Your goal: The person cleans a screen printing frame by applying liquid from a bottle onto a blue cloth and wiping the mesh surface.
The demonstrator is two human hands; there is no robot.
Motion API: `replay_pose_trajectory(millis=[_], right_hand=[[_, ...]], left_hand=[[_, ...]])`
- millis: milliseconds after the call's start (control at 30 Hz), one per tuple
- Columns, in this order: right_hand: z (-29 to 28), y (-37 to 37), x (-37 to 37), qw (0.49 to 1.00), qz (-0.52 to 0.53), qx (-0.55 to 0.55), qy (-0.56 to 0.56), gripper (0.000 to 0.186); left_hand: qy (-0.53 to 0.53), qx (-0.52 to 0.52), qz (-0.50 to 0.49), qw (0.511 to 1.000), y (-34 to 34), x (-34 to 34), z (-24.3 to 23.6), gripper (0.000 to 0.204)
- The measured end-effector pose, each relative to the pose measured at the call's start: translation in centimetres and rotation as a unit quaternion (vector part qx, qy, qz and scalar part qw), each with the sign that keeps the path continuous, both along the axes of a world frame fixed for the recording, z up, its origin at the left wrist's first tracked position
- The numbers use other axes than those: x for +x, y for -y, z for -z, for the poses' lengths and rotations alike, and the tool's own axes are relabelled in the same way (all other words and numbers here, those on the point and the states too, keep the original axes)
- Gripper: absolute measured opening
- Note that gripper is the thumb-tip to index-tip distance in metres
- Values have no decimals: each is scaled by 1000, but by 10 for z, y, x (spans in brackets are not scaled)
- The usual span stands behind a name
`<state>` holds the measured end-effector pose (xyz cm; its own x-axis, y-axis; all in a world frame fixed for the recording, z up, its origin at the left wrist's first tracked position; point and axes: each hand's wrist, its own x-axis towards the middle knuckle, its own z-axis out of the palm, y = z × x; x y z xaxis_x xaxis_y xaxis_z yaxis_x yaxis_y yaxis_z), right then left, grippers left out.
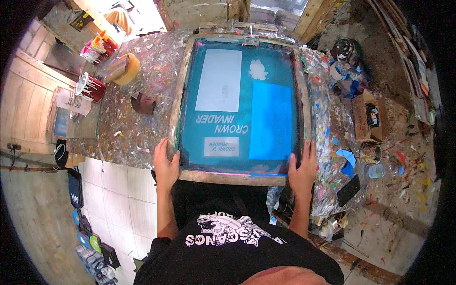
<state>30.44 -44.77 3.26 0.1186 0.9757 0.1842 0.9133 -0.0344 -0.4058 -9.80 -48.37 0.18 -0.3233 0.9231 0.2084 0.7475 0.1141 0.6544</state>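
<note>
Black cloth of the person's shirt (213, 261) lies nearest, just short of the bench. Left hand (166, 164) and right hand (304, 168) clasp opposite side rails of a wooden frame (232, 178) near its closer corners, thumbs parted from the fingers across the wood; how firmly they press cannot be told. Within the frame, on the bench (128, 137) before the person, stretches a teal mesh (246, 95). A white sheet (223, 66) and a blue sheet (270, 123) already blank off two areas, though whether above or below the mesh is unclear. Pale lettering (223, 124) and a pale emblem (258, 70) remain uncovered. At the far rail sits a metal clamp (251, 40), so the frame seems already set in place. No fresh ink shows on the mesh; any inking appears yet to be done. Paint tubs (90, 88) stand farther left.
</note>
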Motion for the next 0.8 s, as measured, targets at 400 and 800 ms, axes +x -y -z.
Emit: replay_pose_trajectory(millis=[400, 800], right_hand=[[-18, -7, 18, 991, 20, -41, -129, 42], [2, -12, 20, 995, 16, -42, -90, 42]], left_hand=[[23, 1, 20, 1000, -5, -3, -21, 51], [-26, -5, 8, 1000, 0, 4, 5, 51]])
